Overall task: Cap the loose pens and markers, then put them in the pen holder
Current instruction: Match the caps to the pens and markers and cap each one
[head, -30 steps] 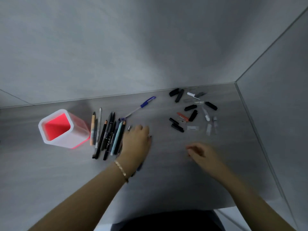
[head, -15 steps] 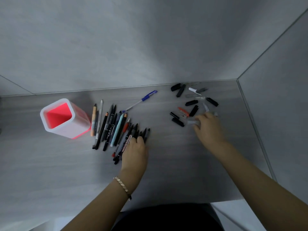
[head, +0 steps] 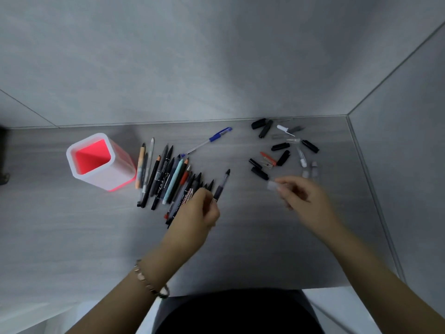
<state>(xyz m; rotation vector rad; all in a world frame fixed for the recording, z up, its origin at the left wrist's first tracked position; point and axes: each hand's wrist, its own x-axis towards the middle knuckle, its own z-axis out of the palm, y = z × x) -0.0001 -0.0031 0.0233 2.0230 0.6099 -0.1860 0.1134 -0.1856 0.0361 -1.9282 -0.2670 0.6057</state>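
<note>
A white pen holder (head: 101, 180) with a red inside stands at the left of the grey table. Right of it lies a row of several uncapped pens and markers (head: 168, 177). My left hand (head: 202, 213) is shut on a dark uncapped pen (head: 221, 186), lifted a little, tip pointing away from me. My right hand (head: 303, 196) pinches a clear cap (head: 272, 185) at its fingertips, about a hand's width right of the pen. Several loose caps (head: 281, 148), black, red, white and clear, lie scattered at the back right.
A blue-capped ballpoint (head: 212, 139) lies alone behind the row of pens. Grey walls close the table at the back and on the right (head: 397, 165). The table's front edge (head: 240, 289) runs just before my body. A beaded bracelet (head: 149, 282) sits on my left wrist.
My left hand has picked a dark pen out of the row and lifted it. My right hand has come back from the cap pile toward me, holding a clear cap.
</note>
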